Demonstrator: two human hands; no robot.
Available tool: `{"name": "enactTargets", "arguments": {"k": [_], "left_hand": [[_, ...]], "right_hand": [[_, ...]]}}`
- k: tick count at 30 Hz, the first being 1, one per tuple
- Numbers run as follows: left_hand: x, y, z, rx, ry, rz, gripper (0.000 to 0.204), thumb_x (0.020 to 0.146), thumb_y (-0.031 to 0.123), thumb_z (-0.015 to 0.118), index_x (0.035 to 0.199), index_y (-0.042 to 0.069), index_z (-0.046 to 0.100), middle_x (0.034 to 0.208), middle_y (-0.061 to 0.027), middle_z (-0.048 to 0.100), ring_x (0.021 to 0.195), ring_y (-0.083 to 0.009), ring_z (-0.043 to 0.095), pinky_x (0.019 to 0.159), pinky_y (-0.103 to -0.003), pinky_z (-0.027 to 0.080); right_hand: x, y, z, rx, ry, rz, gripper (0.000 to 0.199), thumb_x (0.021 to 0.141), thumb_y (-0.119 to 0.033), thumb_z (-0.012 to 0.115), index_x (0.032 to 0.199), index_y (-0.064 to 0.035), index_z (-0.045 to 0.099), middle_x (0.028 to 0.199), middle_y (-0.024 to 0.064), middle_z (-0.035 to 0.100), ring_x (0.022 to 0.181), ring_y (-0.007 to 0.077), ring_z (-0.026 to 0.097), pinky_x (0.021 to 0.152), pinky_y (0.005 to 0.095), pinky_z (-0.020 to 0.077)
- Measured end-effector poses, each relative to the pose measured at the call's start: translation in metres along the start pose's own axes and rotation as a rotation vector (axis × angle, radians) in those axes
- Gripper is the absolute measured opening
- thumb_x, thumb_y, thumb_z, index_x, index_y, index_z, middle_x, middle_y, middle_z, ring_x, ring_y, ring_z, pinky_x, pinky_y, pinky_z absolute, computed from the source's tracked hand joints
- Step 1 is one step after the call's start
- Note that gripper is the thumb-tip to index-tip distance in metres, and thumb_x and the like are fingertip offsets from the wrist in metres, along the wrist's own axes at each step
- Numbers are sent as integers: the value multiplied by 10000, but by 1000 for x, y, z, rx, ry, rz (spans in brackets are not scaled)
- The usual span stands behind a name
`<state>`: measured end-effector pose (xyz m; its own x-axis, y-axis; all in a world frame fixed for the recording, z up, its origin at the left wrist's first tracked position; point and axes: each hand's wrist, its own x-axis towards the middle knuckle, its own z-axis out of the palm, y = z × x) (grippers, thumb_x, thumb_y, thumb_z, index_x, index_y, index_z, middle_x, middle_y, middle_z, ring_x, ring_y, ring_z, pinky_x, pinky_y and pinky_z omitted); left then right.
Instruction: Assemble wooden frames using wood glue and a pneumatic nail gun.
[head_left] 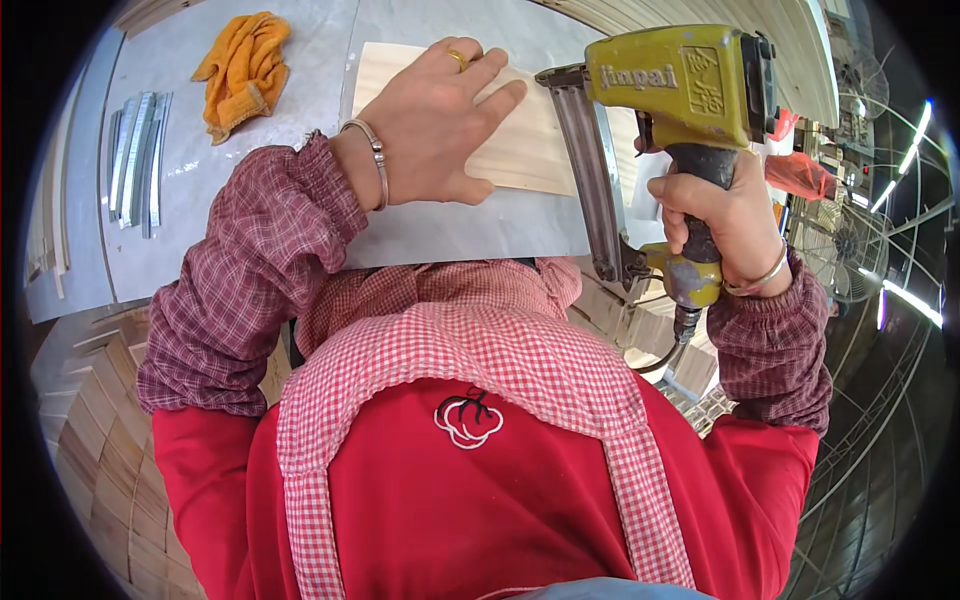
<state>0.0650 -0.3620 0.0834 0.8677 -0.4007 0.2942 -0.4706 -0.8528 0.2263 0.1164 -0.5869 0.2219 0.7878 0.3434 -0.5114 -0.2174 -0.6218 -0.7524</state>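
- The place was a woodworking workshop, not a home.
- A grey workbench (250, 225) carried a thin pale wood panel (530, 150) near its right edge.
- A yellow pneumatic nail gun (680, 110) with an air hose was there.
- Strips of metal staples (138, 160) lay near the left edge, an orange rag (243, 68) at the far side.
- Stacks of cut wood pieces (95, 420) stood below the bench, and industrial fans (840, 250) at the right.

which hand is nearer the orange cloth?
Left. The left hand lies flat on the wooden panel, right of the orange cloth. The right hand grips the nail gun farther right.
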Motion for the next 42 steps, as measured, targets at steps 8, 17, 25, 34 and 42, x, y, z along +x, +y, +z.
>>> {"name": "enactTargets", "arguments": {"k": [8,17,25,34,42], "left_hand": [[8,0,-7,-24,-74,20,847,551,411,744,1274,63,473,1296,-160,430,1168,-314,377,1034,-353,308],[14,5,-13,4,-156,29,859,571,436,736,1277,28,467,1305,-182,424,1147,-317,383,1045,-375,271],[-25,45,15,72,124,-26,489,768,225,635,1169,-32,524,1287,-195,475,1258,-305,391,1104,-408,260],[-57,99,56,-5,467,-94,280,794,65,553,1049,-47,581,1213,-165,556,1161,-266,514,1046,-379,372],[-66,113,53,-62,485,-66,270,788,62,546,1032,-48,584,1205,-168,561,1152,-262,523,1042,-377,377]], "right_hand": [[0,-4,1,-10,42,45,194,701,-48,621,871,43,601,497,38,525,358,108,442,376,197,359],[-2,1,1,57,34,44,222,701,-17,596,913,44,578,500,46,521,347,117,433,372,200,361],[-9,-1,3,3,104,-23,229,696,35,588,924,50,575,500,44,526,347,121,429,367,199,354],[-2,-18,24,-238,-12,-117,245,692,45,599,936,55,587,525,36,532,370,102,432,377,198,345],[-13,-26,45,-341,-112,-127,235,680,29,623,912,20,590,534,38,534,374,101,439,374,199,346]]}}
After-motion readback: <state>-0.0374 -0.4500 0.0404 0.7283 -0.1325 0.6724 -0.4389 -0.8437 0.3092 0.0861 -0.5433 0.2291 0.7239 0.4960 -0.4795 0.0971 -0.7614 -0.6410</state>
